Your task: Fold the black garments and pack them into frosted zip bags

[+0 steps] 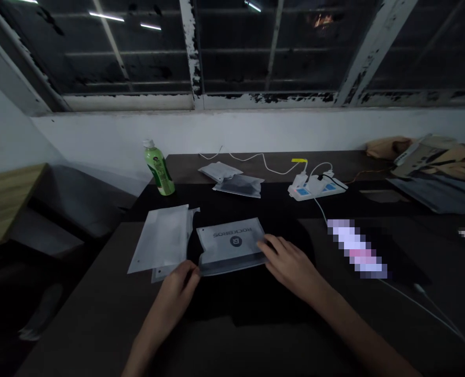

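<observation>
A frosted plastic bag (227,245) with a dark logo and upside-down lettering lies on the dark table in front of me, its near edge folded over in a darker strip. My left hand (180,283) pinches the bag's near left corner between thumb and fingers. At the right edge, my right hand (285,257) rests with its fingertips on the bag, fingers slightly spread and bent; its thumb is not clearly visible. Flat frosted bags (164,235) lie overlapping to the left, close to my left hand.
A green bottle (159,170) stands at the back left. Two filled bags (238,185) lie behind the logo bag. At the right are a white power strip (318,189) with cables, a pixelated phone-like object (356,248) and brown paper packaging (432,159).
</observation>
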{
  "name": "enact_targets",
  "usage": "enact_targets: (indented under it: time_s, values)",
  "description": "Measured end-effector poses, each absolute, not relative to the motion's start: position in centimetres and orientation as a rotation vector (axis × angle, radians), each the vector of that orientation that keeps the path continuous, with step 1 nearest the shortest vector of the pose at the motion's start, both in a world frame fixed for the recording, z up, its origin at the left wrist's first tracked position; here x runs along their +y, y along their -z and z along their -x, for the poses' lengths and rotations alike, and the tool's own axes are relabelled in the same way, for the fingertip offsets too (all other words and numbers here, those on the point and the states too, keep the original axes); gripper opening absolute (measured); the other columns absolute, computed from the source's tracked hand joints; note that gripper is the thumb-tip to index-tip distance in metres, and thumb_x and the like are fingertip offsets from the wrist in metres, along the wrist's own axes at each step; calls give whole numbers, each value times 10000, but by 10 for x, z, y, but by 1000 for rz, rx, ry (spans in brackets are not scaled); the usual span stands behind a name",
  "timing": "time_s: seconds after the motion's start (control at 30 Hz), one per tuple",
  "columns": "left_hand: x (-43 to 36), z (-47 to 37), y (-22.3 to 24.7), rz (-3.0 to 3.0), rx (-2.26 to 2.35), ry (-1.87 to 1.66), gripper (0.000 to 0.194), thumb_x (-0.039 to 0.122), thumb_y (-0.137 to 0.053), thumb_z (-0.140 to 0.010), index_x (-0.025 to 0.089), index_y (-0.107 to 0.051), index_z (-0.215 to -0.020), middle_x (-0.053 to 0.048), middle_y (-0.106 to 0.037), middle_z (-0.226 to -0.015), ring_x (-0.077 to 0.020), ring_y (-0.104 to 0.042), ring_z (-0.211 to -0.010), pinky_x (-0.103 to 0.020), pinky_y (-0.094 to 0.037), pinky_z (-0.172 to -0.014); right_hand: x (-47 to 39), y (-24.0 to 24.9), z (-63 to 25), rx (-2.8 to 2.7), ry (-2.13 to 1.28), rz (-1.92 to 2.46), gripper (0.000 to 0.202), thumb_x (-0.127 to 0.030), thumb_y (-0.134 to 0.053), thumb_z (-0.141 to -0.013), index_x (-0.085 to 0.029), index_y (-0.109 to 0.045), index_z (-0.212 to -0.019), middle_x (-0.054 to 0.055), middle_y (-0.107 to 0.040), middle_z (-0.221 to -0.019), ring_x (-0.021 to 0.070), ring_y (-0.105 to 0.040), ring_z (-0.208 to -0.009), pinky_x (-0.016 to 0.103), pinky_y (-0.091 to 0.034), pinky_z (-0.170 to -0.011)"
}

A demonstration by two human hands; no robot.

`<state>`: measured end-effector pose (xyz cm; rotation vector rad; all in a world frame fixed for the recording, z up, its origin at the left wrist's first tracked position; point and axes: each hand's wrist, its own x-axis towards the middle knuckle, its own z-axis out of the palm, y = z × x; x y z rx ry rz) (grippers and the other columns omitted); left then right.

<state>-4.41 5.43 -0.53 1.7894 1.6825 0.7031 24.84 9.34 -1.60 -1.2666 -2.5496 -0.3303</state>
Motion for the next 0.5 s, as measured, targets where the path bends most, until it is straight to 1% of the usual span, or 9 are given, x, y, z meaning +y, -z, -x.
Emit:
enact_targets:
  time_s: [0.03, 0.1, 0.17, 0.23, 0.3, 0.4, 0.47, 0.5]
  values:
    - [53, 44, 6, -1790, 1682, -736, 322, 435, -398, -958, 221, -552, -773, -11, -623, -714, -204, -608, -661, -297, -441, -623, 99, 13, -245, -2589, 302, 1254, 406, -23, -494, -839, -146, -589, -1214, 154, -641, -1201, 277, -646, -966, 393, -538, -762]
    - [51, 43, 7, -1784, 1706, -825, 363, 452, -354, -993, 226, -552, -789, -21, -632, -739, -214, -627, -704, -310, -461, -670, 113, 2, -241, -2642, 216, 1254, 386, 33, -456, -806, -154, -617, -1103, 126, -666, -1105, 237, -659, -865, 344, -528, -683]
    - [50, 45, 7, -1784, 1742, -895, 372, 450, -332, -1012, 228, -576, -839, -29, -643, -767, -225, -644, -754, -317, -471, -708, 132, -16, -238, -2602, 79, 1274, 322, 38, -435, -817, -158, -627, -985, 105, -673, -1030, 204, -658, -787, 317, -507, -649]
    - [51, 46, 8, -1809, 1751, -935, 349, 434, -350, -1014, 228, -597, -880, -34, -654, -790, -228, -653, -779, -316, -475, -720, 157, -37, -235, -2440, -119, 1293, 237, -25, -444, -886, -168, -630, -918, 84, -678, -964, 182, -657, -753, 306, -497, -664]
    - [51, 48, 8, -1851, 1735, -945, 328, 417, -383, -1008, 222, -600, -857, -37, -658, -784, -223, -656, -758, -310, -475, -701, 188, -54, -231, -2224, -373, 1303, 154, -127, -520, -919, -187, -639, -842, 46, -682, -842, 176, -668, -760, 299, -498, -700]
    - [52, 47, 12, -1913, 1704, -912, 316, 381, -396, -1006, 216, -590, -819, -40, -657, -775, -207, -660, -720, -300, -474, -667, 244, -61, -221, -2145, -510, 1348, 175, -217, -544, -936, -184, -650, -801, -2, -648, -616, 145, -649, -562, 271, -504, -601]
    - [52, 45, 15, -1951, 1701, -894, 312, 354, -386, -1011, 213, -587, -818, -44, -657, -789, -199, -662, -717, -298, -477, -660, 278, -55, -215, -2104, -554, 1397, 190, -279, -560, -939, -175, -670, -824, 11, -681, -634, 150, -665, -547, 264, -520, -580]
    - [51, 44, 17, -1974, 1706, -892, 305, 341, -386, -1012, 212, -587, -822, -47, -658, -800, -198, -663, -723, -300, -481, -662, 293, -50, -214, -2074, -546, 1433, 194, -293, -550, -947, -172, -680, -870, 27, -710, -687, 156, -678, -561, 267, -528, -583]
